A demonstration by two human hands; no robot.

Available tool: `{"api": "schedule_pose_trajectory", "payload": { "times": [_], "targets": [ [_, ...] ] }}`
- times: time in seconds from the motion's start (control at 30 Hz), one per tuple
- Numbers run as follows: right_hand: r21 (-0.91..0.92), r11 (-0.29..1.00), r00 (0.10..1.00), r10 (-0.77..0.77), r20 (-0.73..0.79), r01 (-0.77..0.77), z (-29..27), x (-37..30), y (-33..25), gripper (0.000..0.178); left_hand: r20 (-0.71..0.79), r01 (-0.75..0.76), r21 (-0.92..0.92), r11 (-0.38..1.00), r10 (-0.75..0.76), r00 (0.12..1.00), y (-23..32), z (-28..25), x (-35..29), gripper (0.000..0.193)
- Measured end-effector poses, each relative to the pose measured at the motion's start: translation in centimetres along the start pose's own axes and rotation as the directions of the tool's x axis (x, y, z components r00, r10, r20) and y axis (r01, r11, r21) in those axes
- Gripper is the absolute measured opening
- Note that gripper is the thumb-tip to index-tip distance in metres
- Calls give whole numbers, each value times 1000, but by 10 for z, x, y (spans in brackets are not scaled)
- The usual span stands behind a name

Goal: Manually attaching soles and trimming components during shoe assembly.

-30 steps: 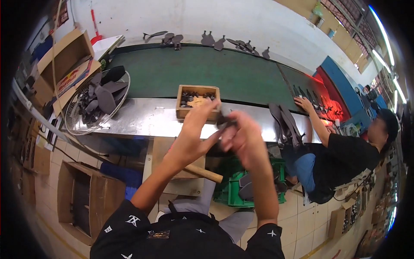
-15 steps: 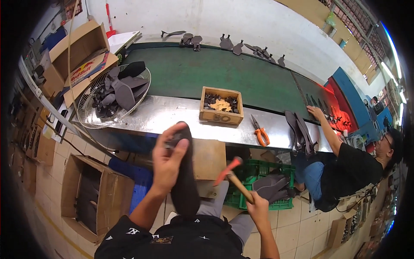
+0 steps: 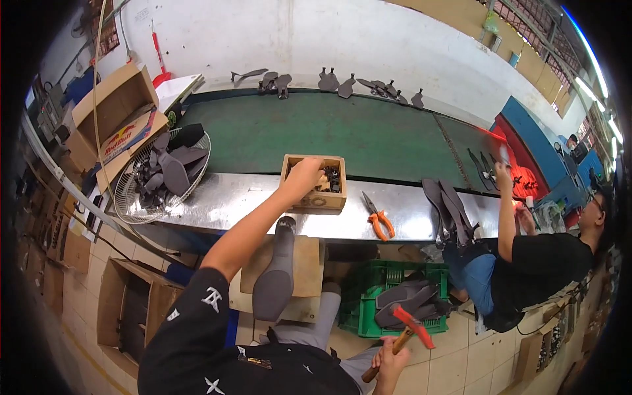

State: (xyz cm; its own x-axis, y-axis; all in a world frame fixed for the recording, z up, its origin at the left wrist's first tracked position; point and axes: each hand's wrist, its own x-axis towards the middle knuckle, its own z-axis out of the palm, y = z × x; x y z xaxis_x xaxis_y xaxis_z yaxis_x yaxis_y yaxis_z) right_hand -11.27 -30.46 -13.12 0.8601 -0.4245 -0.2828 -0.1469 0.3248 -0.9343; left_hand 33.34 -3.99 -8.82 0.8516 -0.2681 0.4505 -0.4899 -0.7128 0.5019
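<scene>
Two hands are at work here, spread wide apart in the frame. The left hand [image 3: 306, 174] dips into a small wooden box [image 3: 329, 202] near the centre; its fingertips are hidden among the small black parts [image 3: 333, 176], so I cannot tell whether they are closed on one. At the lower edge, right of centre, the right hand [image 3: 392, 361] is wrapped firmly around the handle of a hammer [image 3: 416, 327], whose red head points up and to the right.

One dark grey shoe sole [image 3: 273, 289] lies over a wooden board [image 3: 307, 260] below the box, its narrow end toward the metal ledge [image 3: 415, 227] and its wide end toward the bottom of the frame. Orange-handled pliers [image 3: 380, 224] rest on the ledge, right of the box. Below them, a green crate [image 3: 352, 306] holds more dark soles [image 3: 408, 297].

At left, a round wire basket [image 3: 117, 197] is heaped with similar pieces [image 3: 176, 172]. A green belt [image 3: 296, 125] runs across the upper middle, with grey soles [image 3: 347, 87] along its far edge. At right, a co-worker [image 3: 540, 270] in black reaches toward the belt's red-lit end.
</scene>
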Motion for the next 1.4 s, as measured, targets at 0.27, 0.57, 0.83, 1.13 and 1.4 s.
{"api": "schedule_pose_trajectory", "payload": {
  "times": [0.27, 0.57, 0.83, 1.13, 1.4],
  "targets": [
    [-135, 991, 1000, -14, 13, 15, -6, 25, 13, 24, 211, 42, 20, 999, -45, 976, -25, 33, 38, 14],
    [-71, 968, 952, -221, 213, 241, 60, 61, -61, 22, -8, -589, 79, 804, 592, 806, 55, -44, -44, 22],
    [-23, 958, 874, -252, 416, 287, 170, 70, -121, 20, -17, -894, 365, 258, 963, 270, 135, -136, -141, 20],
    [-174, 962, 840, -86, 535, 209, 210, 50, -90, 14, -344, -534, -71, 842, 482, 806, 39, -80, -197, 46],
    [-225, 846, 777, -297, 555, 484, 235, 94, -54, 17, -28, -47, -309, 950, 41, 999, 7, -59, -186, 31]
  ]
}}
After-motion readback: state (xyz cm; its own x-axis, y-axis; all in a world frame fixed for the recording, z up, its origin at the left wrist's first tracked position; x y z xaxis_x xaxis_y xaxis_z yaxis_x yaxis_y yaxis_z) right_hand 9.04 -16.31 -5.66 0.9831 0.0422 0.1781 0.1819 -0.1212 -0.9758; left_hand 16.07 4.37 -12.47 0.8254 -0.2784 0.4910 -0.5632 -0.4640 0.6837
